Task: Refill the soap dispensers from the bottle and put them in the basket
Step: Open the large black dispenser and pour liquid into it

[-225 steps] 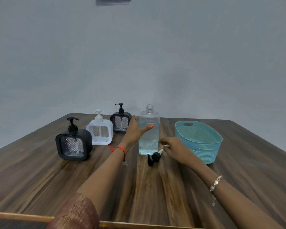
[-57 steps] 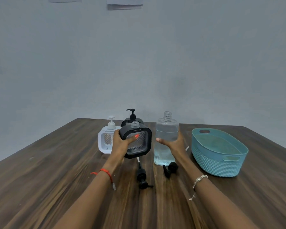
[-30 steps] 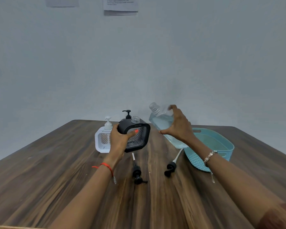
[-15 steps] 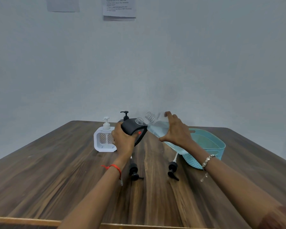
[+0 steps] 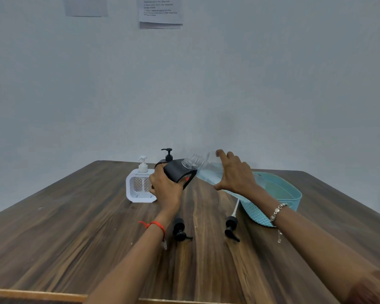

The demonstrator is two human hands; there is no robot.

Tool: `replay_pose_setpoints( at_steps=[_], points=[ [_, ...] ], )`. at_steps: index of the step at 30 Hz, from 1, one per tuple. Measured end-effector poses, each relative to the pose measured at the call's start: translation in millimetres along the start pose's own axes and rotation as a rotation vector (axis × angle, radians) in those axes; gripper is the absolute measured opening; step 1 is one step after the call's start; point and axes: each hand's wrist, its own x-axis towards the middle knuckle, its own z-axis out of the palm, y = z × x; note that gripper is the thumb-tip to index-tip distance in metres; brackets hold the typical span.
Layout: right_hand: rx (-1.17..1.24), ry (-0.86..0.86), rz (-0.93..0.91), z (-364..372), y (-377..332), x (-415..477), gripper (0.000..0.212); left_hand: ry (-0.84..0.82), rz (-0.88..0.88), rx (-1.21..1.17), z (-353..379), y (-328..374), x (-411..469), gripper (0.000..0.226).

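Dark wooden worktop [image 5: 75, 238]; items run from the near edge back, each placed by the teal basket [image 5: 257, 212]. Black pump head [image 5: 230, 227], loose on its side just beside the basket's near end, white tube pointing at the basket wall. Second pump head [image 5: 180, 230], also loose, farther out to the basket's left. Left hand [image 5: 166, 189], red thread [image 5: 155, 224] at the wrist: fingers wrapped around a black soap dispenser [image 5: 177, 172], lifted off the wood and tipped toward the basket, neck uncapped. Right hand [image 5: 235, 174], bracelet [image 5: 278, 210] at the wrist: fingers and thumb curved round a clear bottle [image 5: 206, 172] of pale liquid, held aloft in front of the basket's left end and tilted, threaded mouth at the dispenser's neck; contact cannot be told. White dispenser [image 5: 138, 187], pump fitted, upright, well left of the basket. Second black dispenser [image 5: 167, 153], pump fitted, mostly hidden behind the held one. Two paper sheets [image 5: 160, 12] on the wall beyond.
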Motion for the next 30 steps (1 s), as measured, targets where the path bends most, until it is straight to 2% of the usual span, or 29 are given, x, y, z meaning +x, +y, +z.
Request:
replay_pose_setpoints(
  at_steps=[30],
  points=[
    [-0.163,-0.035,-0.051,-5.0,-1.0,3.4,0.096,0.016,-0.017,-0.002,3.5,-8.9,-6.8,0.054]
  ],
)
